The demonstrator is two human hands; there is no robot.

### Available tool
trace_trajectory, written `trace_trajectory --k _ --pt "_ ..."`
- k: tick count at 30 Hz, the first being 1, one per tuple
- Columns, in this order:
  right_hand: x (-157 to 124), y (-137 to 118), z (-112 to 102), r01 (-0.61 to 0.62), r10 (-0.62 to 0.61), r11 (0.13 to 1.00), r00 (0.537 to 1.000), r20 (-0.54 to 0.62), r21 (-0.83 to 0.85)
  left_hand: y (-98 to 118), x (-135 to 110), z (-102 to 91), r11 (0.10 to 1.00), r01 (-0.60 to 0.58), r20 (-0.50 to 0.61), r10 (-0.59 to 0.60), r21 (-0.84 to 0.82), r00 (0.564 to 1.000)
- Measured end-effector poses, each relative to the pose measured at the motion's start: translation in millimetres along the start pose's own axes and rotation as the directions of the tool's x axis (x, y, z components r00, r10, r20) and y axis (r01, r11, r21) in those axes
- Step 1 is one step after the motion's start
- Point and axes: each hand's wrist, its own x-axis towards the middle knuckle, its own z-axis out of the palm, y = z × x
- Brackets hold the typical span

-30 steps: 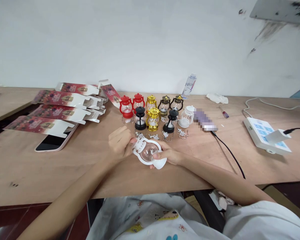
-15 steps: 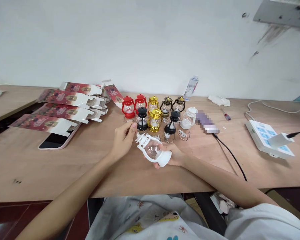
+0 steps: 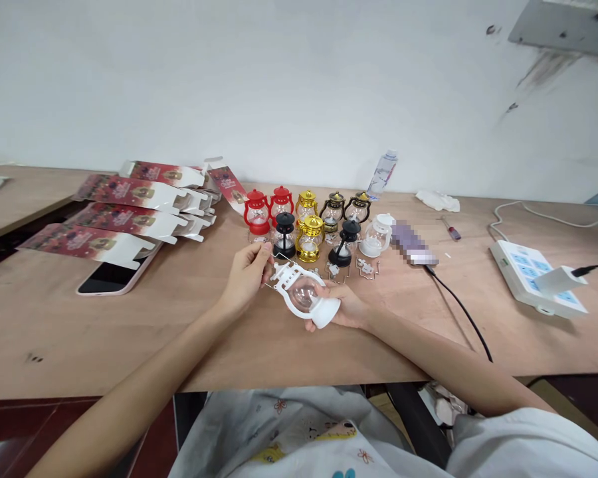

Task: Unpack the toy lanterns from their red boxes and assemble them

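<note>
My right hand [image 3: 346, 306] grips a small white lantern [image 3: 305, 293] by its base, tilted with its top toward the left. A thin wire handle [image 3: 270, 286] spans the lantern's top. Pinched on that wire is my left hand [image 3: 250, 272], its thumb and forefinger pressed together. Just behind stand several more lanterns: a red lantern [image 3: 256, 214], a gold lantern [image 3: 309, 239], a black lantern [image 3: 347, 243] and another white lantern [image 3: 376, 236] among them. Loose wire handles with small white tags [image 3: 366, 267] lie in front of these.
Flattened red and white boxes [image 3: 114, 192] overlap at the left, partly over a phone [image 3: 110, 277]. To the right are a pixelated purple object [image 3: 409, 240] with a black cable, a screwdriver [image 3: 451, 230] and a power strip [image 3: 533, 275]. A bottle [image 3: 381, 175] leans against the wall.
The wire at the lantern's top now shows plainly, spread around it. My left hand has shifted slightly, and the white lantern has moved a little up and left.
</note>
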Motion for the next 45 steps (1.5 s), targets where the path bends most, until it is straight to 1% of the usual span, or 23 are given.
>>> trace_trajectory --k 4,9,13,15,19,22,27,33,35,37,38,39,41,43,45 --pt "0.3 -0.8 1.1 -0.014 0.014 1.000 1.000 0.004 0.012 -0.1 -0.4 1.1 0.999 -0.029 -0.037 0.031 0.031 0.999" --pt "0.0 -0.9 2.7 -0.011 0.011 1.000 1.000 0.014 -0.012 1.7 -0.6 2.3 0.998 0.015 -0.075 -0.010 0.068 0.997" --pt "-0.8 -1.2 2.9 -0.009 0.009 1.000 1.000 0.021 -0.019 1.2 -1.1 2.4 0.994 0.012 -0.090 -0.002 0.108 0.996" --pt "-0.9 -1.3 2.8 -0.009 0.009 1.000 1.000 0.023 -0.017 -0.1 -1.8 2.7 0.990 -0.012 -0.093 0.025 0.138 0.995" --pt "-0.4 -0.7 4.3 -0.006 0.007 1.000 1.000 0.027 -0.008 -3.5 -3.9 4.8 0.977 -0.113 -0.131 0.138 0.182 0.982" --pt "0.3 -0.3 7.6 -0.001 0.001 1.000 1.000 0.011 -0.015 -5.5 -5.0 6.8 0.977 -0.132 -0.151 0.157 0.165 0.976" --pt "0.4 -1.7 12.9 0.002 -0.003 0.999 1.000 -0.019 -0.037 -6.3 -4.8 7.9 0.986 -0.098 -0.163 0.120 0.137 0.979" --pt "-0.3 -3.8 13.8 0.005 -0.008 0.998 0.999 -0.047 -0.058 -9.0 -2.2 5.3 0.980 -0.128 -0.143 0.150 0.154 0.978" --pt "-0.5 -5.0 13.9 -0.001 -0.004 0.997 0.998 -0.067 -0.072 -10.2 -1.9 3.9 0.972 -0.147 -0.131 0.172 0.183 0.976" --pt "-1.0 -6.5 14.4 -0.010 0.001 0.996 0.995 -0.096 -0.094 -10.1 -3.2 2.5 0.943 -0.185 -0.114 0.223 0.276 0.968" --pt "-1.3 -7.3 14.9 -0.013 0.001 0.994 0.994 -0.113 -0.109 -9.4 -4.4 1.9 0.912 -0.216 -0.100 0.265 0.349 0.959" --pt "-1.7 -7.9 15.6 -0.016 -0.001 0.992 0.992 -0.128 -0.128 -8.4 -5.8 1.3 0.866 -0.257 -0.081 0.320 0.429 0.944" --pt "-2.4 -8.7 17.7 -0.009 -0.021 0.984 0.986 -0.163 -0.178 -5.7 -8.7 0.2 0.748 -0.350 -0.026 0.439 0.564 0.898" --pt "-2.8 -9.0 20.8 0.006 -0.052 0.973 0.980 -0.190 -0.232 -3.2 -10.5 -0.7 0.660 -0.420 0.020 0.523 0.623 0.852" --pt "-2.8 -9.1 24.8 0.039 -0.095 0.964 0.974 -0.204 -0.262 -1.4 -10.8 -1.7 0.633 -0.445 0.033 0.553 0.634 0.833"
